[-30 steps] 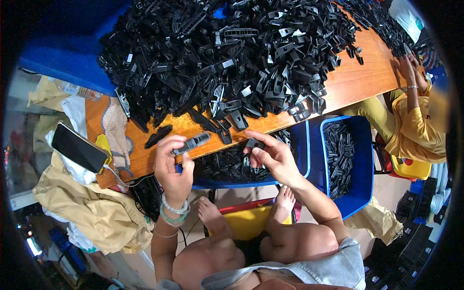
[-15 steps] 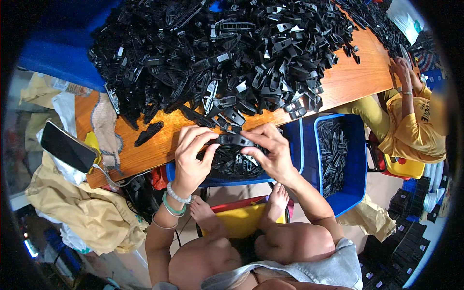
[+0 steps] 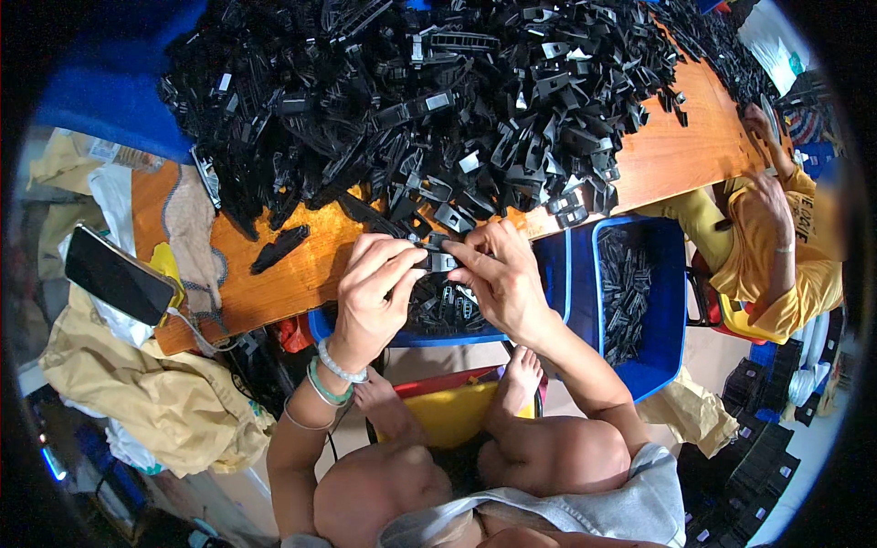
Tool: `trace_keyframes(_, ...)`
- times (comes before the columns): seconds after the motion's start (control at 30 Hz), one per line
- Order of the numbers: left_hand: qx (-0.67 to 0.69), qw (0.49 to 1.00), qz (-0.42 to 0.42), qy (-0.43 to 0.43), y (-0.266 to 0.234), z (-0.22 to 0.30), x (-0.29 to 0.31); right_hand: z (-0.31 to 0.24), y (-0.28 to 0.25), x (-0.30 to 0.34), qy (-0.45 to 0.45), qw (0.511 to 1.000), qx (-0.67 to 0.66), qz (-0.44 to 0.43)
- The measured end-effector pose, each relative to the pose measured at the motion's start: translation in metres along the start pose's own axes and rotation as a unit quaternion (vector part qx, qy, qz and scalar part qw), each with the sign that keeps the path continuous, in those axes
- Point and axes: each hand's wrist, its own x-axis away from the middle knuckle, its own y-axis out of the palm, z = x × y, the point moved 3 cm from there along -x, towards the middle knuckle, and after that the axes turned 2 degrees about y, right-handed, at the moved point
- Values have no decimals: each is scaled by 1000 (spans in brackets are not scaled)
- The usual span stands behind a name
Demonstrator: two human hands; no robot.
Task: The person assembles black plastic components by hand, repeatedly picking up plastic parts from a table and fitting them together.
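"Where is the black plastic part (image 3: pixel 442 262)?"

"Held up between the person's two hands, near the front edge of the counter (image 3: pixel 694 137)."

"And the fingers?"

"Those of the left hand (image 3: pixel 370 288) are closed on the part's left end. Those of the right hand (image 3: pixel 507 279) pinch its right end. The fingertips cover both ends, so their shape cannot be told."

"What lies about?"

"A big heap of black pieces (image 3: pixel 384 110) on the counter, with one loose piece (image 3: pixel 280 248) apart at the left, near a beige cloth (image 3: pixel 190 247). Further left, a phone (image 3: pixel 119 274) leans at a tilt. Below the hands, a blue bin (image 3: pixel 438 341) holds similar pieces, and a second blue bin (image 3: pixel 667 310) to its right holds more."

"Anyone else?"

"A co-worker in a yellow shirt (image 3: pixel 804 237), at the far right, beside the counter."
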Motion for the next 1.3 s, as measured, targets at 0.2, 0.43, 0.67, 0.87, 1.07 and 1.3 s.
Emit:
trace_keyframes(0.2, -14, 999, 44, -1, -29, -12, 3, 7, -15, 1, 12, 990, -138, -21)
trace_keyframes(0.43, -247, 962, -20, 113, -35, -13, -9, -12, 6, -12, -35, 995, 29, 93)
trace_keyframes(0.67, -103, 984, -105, 102, -23, -5, -2, -2, 1, 16, 60, 975, -180, 118)
trace_keyframes(0.87, -85, 993, -41, 69, -22, -12, -5, 13, -5, 14, 327, 785, -525, 11)
trace_keyframes(1.07, -54, 996, -51, 50, -18, -15, -1, 6, 1, 10, 237, 879, -411, -50)
trace_keyframes(1.3, -41, 997, -53, 43, -17, -19, 3, 4, -14, 7, 94, 988, -121, 11)
